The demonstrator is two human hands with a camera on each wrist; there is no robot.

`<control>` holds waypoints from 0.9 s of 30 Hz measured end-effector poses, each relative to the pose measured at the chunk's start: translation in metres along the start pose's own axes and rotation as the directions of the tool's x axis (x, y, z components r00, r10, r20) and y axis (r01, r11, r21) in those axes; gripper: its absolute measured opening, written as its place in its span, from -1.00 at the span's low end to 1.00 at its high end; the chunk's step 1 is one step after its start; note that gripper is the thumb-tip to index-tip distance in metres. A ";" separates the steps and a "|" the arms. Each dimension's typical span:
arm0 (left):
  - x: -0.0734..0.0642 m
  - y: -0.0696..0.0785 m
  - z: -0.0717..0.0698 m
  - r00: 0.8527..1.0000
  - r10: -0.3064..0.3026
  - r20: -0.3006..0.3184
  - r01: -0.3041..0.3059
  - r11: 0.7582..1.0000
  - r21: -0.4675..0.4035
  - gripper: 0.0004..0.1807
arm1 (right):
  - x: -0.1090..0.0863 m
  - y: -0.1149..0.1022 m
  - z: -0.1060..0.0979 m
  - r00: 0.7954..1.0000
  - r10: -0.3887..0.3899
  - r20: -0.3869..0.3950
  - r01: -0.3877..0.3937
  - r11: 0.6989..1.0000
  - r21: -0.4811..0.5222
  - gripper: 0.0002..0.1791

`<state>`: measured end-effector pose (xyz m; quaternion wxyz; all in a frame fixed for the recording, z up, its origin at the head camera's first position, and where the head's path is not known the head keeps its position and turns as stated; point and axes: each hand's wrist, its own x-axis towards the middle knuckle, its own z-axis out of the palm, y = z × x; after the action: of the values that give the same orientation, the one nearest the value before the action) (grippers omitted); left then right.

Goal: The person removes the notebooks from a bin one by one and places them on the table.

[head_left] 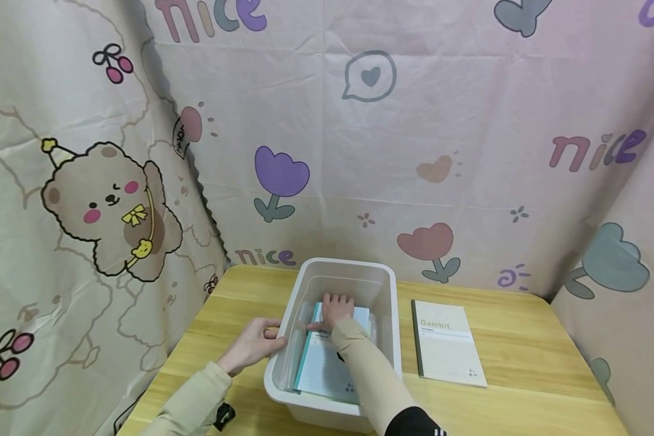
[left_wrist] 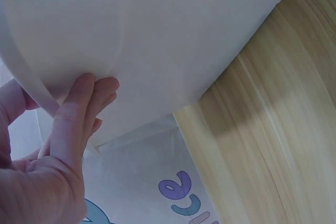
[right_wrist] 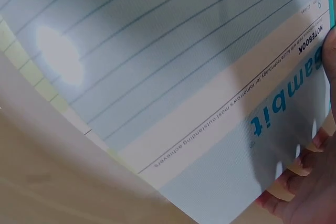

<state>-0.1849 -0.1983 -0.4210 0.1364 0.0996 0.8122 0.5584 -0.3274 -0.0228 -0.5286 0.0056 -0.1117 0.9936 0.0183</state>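
Observation:
A white plastic bin [head_left: 389, 339] stands on the table, and a light blue Gambit notebook [head_left: 318, 363] with a teal spine lies inside it. My left hand [head_left: 253, 345] grips the bin's left rim; in the left wrist view its fingers [left_wrist: 79, 98] lie against the outer wall. Reaching into the bin, my right hand [head_left: 338, 312] holds the blue notebook at its far end. The right wrist view shows the fingertips [right_wrist: 294, 182] at the top edge and the thumb [right_wrist: 329, 56] by the spine side. A yellow-green edge [right_wrist: 31, 72] shows beneath the notebook.
A white Gambit notebook [head_left: 449, 342] with a dark spine lies on the wooden table [head_left: 534, 363], right of the bin. Printed curtains [head_left: 332, 181] hang behind and at both sides. A small black object [head_left: 224, 416] is by the left sleeve.

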 end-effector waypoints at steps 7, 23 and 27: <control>0.000 0.001 0.000 1.000 0.000 -0.008 0.000 1.000 0.009 -0.44 | -0.002 -0.001 -0.003 1.000 -0.004 -0.031 0.005 0.999 0.043 0.00; 0.001 0.000 -0.001 1.000 0.008 0.004 -0.008 1.000 0.003 -0.41 | 0.002 0.011 -0.009 0.998 -0.053 -0.023 0.056 0.991 0.120 0.02; 0.001 0.000 -0.001 1.000 0.007 0.009 -0.007 1.000 -0.001 -0.41 | 0.003 0.013 -0.011 0.999 -0.038 -0.017 0.040 0.989 0.146 0.05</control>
<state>-0.1863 -0.1991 -0.4207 0.1379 0.1048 0.8111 0.5587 -0.3332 -0.0111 -0.5176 0.0070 -0.1303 0.9899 -0.0554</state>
